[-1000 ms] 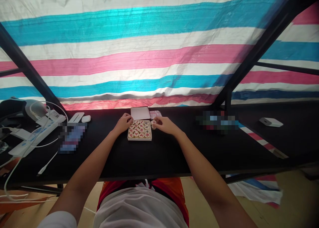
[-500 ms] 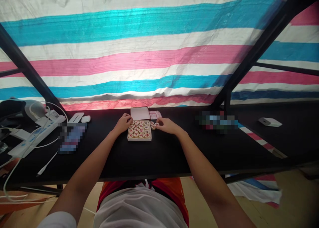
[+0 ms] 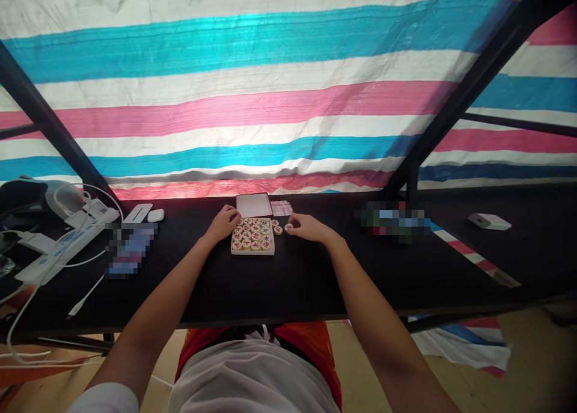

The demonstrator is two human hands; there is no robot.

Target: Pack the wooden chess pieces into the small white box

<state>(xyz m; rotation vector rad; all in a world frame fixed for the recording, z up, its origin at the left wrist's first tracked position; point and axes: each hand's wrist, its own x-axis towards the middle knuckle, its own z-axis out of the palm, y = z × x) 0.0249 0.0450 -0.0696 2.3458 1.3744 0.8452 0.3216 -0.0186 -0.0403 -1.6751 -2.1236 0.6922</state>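
Note:
A small white box [image 3: 252, 253] on the black table holds rows of round Chinese chess pieces [image 3: 255, 236], most with red characters, a few on the right with dark ones. My left hand [image 3: 224, 223] is closed at the box's upper left corner, its fingers curled against the edge and over a piece there. Just right of the box, my right hand [image 3: 308, 227] pinches a single Chinese chess piece [image 3: 288, 228] between thumb and fingers. Two loose pieces [image 3: 277, 230] lie between that hand and the box.
Behind the box lie its open lid [image 3: 253, 205] and a pink-and-white patterned paper [image 3: 282, 208]. To the left are a power strip [image 3: 67, 247] with cables, a white earphone case [image 3: 155, 215] and a blurred-out item. At far right sits a white device [image 3: 489, 222].
My right hand has shifted slightly right with a chess piece, away from the two loose pieces. My left hand and the box stay where they were.

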